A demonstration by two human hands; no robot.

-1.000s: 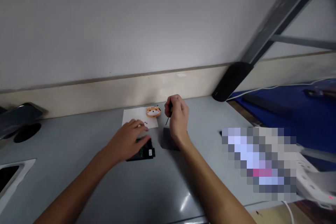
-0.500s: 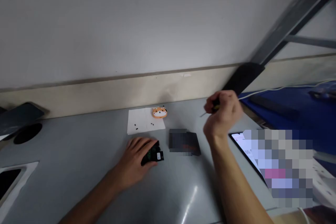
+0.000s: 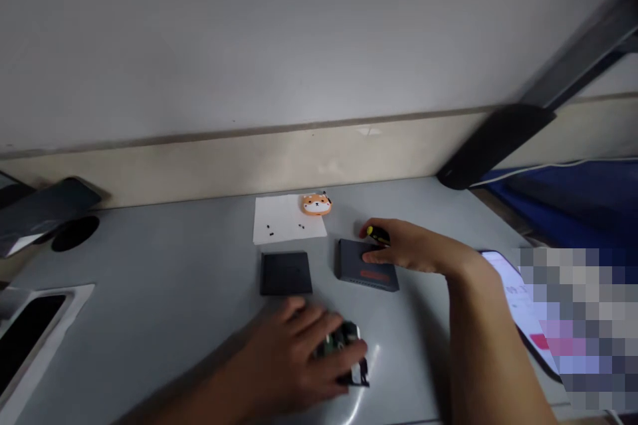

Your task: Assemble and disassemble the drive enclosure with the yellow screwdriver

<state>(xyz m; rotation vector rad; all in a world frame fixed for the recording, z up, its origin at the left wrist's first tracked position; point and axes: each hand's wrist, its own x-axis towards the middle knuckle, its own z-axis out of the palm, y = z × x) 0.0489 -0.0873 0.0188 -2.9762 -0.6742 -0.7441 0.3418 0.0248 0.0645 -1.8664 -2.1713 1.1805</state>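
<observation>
My left hand (image 3: 299, 355), slightly blurred, grips a small circuit board (image 3: 355, 372) with a pale label, low over the desk. Just beyond it lies a black square piece (image 3: 286, 273), flat on the desk. My right hand (image 3: 393, 242) has a screwdriver (image 3: 379, 234) with a black and yellow handle tucked in its fingers. The thumb and fingertips of that hand rest at a dark grey box (image 3: 366, 265) with an orange-red mark. Behind these, a white paper sheet (image 3: 284, 229) holds several tiny dark screws (image 3: 271, 234).
An orange dog-faced case (image 3: 317, 204) sits on the paper's right corner. A lit phone (image 3: 508, 285) lies at the right, partly pixelated. Dark devices stand at the left, with a framed black panel (image 3: 30, 329) nearer. A wall (image 3: 224, 166) bounds the desk's back.
My left hand has moved right and nearer with the circuit board; the black square piece now shows. My right hand has come down from mid-air to the grey box, still holding the screwdriver.
</observation>
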